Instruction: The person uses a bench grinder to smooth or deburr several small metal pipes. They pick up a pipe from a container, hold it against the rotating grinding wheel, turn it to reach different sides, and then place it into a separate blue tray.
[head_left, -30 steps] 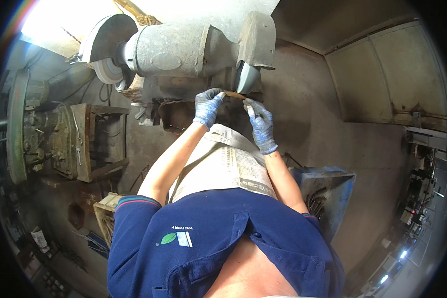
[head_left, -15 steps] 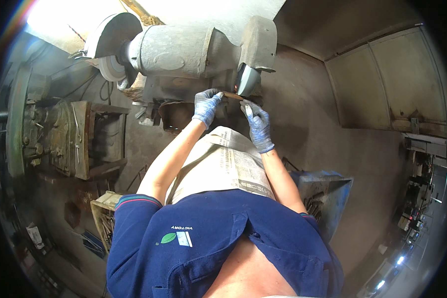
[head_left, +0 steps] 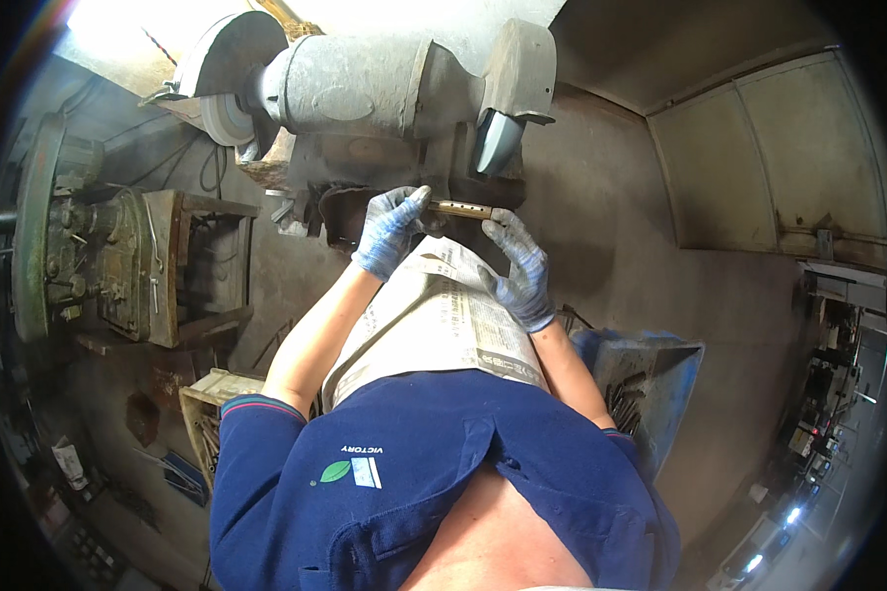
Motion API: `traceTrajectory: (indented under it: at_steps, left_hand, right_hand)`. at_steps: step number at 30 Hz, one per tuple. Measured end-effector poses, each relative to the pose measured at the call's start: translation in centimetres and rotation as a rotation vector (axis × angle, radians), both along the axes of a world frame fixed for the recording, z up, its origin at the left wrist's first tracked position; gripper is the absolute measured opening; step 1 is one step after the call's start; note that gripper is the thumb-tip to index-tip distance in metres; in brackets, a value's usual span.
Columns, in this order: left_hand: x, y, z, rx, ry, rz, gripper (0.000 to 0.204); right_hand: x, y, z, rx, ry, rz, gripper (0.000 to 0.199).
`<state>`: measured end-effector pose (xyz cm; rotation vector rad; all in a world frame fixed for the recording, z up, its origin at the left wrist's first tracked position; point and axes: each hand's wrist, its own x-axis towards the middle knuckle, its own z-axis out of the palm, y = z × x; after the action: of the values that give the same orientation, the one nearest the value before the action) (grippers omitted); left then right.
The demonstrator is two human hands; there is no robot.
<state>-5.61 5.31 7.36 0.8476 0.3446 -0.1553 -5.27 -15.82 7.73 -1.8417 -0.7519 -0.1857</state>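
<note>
Both my hands wear blue-and-grey work gloves. A narrow brownish metal strip with a row of small holes (head_left: pixel 462 209) lies roughly level between them. My left hand (head_left: pixel 391 231) pinches its left end between thumb and fingers. At the right end, the fingertips of my right hand (head_left: pixel 520 268) close on the strip. Just above and beyond it is the bench grinder (head_left: pixel 355 89); its right wheel (head_left: pixel 500 144) shows under a metal guard, apart from the strip. Its left wheel (head_left: pixel 227 120) sits below a larger guard.
Newspaper sheets (head_left: pixel 463 310) cover my lap. A blue-edged bin (head_left: pixel 660 374) with several metal pieces stands by my right side, a wooden box (head_left: pixel 202 404) by my left. A greenish machine (head_left: pixel 118 256) occupies the left; metal panels (head_left: pixel 769 158) line the right wall.
The strip has come away from the right grinding wheel, toward me. It has turned to show its row of holes. The reddish glow at the wheel is gone.
</note>
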Motion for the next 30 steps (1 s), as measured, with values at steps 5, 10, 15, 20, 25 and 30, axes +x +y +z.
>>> traceTrajectory:
  at_steps: [5,10,15,20,25,30]
  left_hand:
    - [0.5,-0.4,0.9,0.195,-0.033,-0.049,0.013]
    - [0.8,-0.8,-0.9,0.348,-0.186,-0.068,0.013]
    - [1.3,-1.5,-1.4,0.527,-0.264,-0.037,0.012]
    - [2.8,-1.7,-3.2,0.349,-0.136,-0.071,0.011]
    - [3.8,-2.8,-5.0,0.504,-0.184,-0.035,0.011]
    - [4.7,-3.7,-7.1,0.345,-0.084,-0.016,0.012]
  right_hand:
    - [-0.1,-0.4,1.2,-0.041,-0.113,-0.01,0.044]
    - [-0.1,-0.6,-0.3,0.077,0.052,-0.095,0.036]
    - [0.6,-0.7,-2.8,0.297,0.306,-0.118,0.03]
    - [1.5,-1.0,-1.7,-0.068,-0.023,-0.164,0.028]
    - [3.1,-2.0,-6.6,0.255,0.291,-0.155,0.024]
    - [4.1,-3.0,-6.4,0.149,0.324,-0.171,0.021]
